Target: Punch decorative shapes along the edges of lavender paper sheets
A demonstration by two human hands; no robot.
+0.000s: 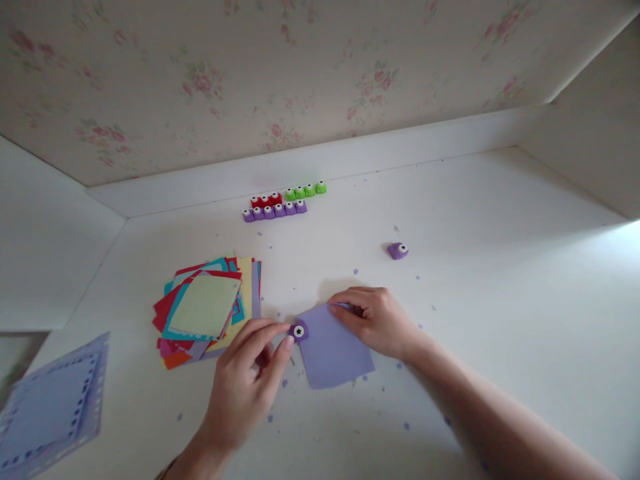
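Note:
A purple craft punch (299, 332) with a white button and dark star sits over the left edge of a square sheet of lilac paper (336, 357). My left hand (253, 373) pinches the punch between thumb and fingertips from the left. At the sheet's upper edge, my right hand (373, 318) grips the paper, thumb on top and fingers behind. The punch's jaw under the paper's edge is hidden. Small purple paper bits lie around the sheet.
A stack of coloured paper (205, 307) lies to the left. Rows of purple punches (274, 211), red punches (265, 201) and green punches (305, 191) stand near the wall. A lone purple punch (397, 251) is at right. Lilac sheets with punched borders (53, 407) lie lower left.

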